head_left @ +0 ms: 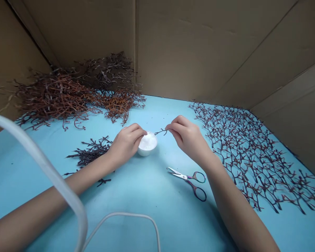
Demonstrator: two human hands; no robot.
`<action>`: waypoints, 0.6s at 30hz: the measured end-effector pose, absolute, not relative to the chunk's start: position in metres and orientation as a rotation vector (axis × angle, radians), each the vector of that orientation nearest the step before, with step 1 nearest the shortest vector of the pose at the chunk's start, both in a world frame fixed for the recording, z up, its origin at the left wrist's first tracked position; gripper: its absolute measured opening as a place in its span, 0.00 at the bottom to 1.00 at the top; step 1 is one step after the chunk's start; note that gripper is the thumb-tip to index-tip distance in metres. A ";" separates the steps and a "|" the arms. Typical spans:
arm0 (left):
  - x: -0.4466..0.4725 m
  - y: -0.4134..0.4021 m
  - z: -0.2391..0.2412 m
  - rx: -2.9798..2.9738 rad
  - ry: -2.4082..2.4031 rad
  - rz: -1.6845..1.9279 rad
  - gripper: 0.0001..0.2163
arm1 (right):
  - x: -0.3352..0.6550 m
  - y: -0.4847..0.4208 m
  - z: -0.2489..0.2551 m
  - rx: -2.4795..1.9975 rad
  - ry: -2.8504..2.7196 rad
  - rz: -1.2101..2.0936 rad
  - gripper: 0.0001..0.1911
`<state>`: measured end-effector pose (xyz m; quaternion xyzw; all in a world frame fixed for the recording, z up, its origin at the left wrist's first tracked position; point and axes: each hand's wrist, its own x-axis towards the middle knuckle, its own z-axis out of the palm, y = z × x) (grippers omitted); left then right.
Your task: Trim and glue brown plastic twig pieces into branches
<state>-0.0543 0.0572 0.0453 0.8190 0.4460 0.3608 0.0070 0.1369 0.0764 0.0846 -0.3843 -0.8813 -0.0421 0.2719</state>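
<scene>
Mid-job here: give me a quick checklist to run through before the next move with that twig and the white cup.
Right hand grip on the branching twig: ok, pinched in the fingertips.
Left hand hold: cannot tell; its fingertips sit near the twig's other end, by the cup.
White cup: ok, upright on the blue table.
Twig contact with the white contents: cannot tell from this view.
Scissors: ok, lying apart from both hands.
White tube: not ok, it crosses the view above the left forearm.
</scene>
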 end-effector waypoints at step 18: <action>-0.055 0.065 0.050 2.526 1.473 0.964 0.09 | 0.141 0.080 0.087 -0.867 -2.221 0.178 0.09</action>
